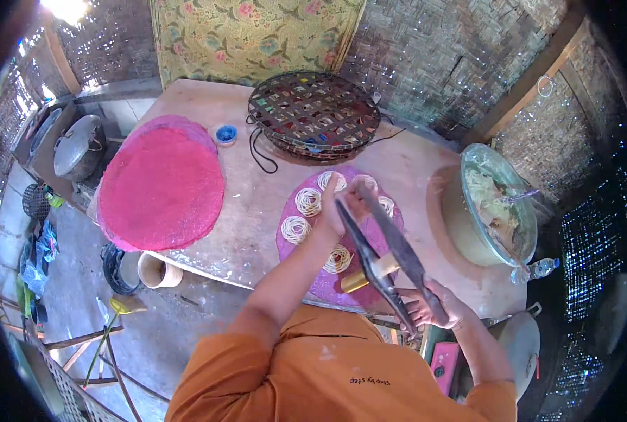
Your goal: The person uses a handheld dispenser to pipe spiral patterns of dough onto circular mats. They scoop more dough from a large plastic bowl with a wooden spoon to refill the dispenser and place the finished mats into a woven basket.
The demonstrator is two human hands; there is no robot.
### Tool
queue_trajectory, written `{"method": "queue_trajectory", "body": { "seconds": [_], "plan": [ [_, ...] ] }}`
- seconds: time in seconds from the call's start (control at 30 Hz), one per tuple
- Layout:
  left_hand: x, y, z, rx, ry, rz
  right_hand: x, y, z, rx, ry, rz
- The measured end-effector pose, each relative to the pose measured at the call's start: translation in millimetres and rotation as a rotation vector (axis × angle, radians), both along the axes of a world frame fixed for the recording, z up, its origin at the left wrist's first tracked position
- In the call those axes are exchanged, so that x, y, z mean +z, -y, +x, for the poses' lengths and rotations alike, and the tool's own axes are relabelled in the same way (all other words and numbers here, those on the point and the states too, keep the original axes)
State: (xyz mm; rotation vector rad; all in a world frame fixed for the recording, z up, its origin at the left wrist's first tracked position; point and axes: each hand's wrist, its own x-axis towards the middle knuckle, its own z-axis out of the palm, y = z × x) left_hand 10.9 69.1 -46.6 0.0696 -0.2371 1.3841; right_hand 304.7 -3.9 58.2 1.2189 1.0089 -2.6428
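Observation:
Both my hands grip a hand press with two long dark bars (399, 245), tilted over the table. My left hand (340, 211) closes around its far end, and my right hand (446, 307) around its near right end. A brass-coloured cylinder (354, 282) and a pale block sit between the bars. Under the press lies a round purple mat (313, 287). Several coiled nests of pale strands rest on it, among them one nest (308, 202) left of my left hand and another nest (338, 259) near the cylinder. The press and my arms hide part of the mat.
Left on the table (250, 232) lies a stack of round pink mats (162, 186). A small blue cup (225, 134) and a dark woven basket (313, 112) stand farther back. At right are a tub of pale dough (493, 200) and a plastic bottle (539, 269).

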Motion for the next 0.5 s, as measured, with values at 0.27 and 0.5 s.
{"method": "queue_trajectory", "body": {
  "seconds": [0.27, 0.5],
  "plan": [
    [5.5, -9.3, 9.0, 0.174, 0.054, -0.030, 26.9, -1.0, -8.0, -0.016, 0.324, 0.359],
    [39.3, 20.4, -14.6, 0.226, -0.033, -0.012, 51.0, 16.3, -21.2, 0.165, 0.269, 0.420]
  ]
}}
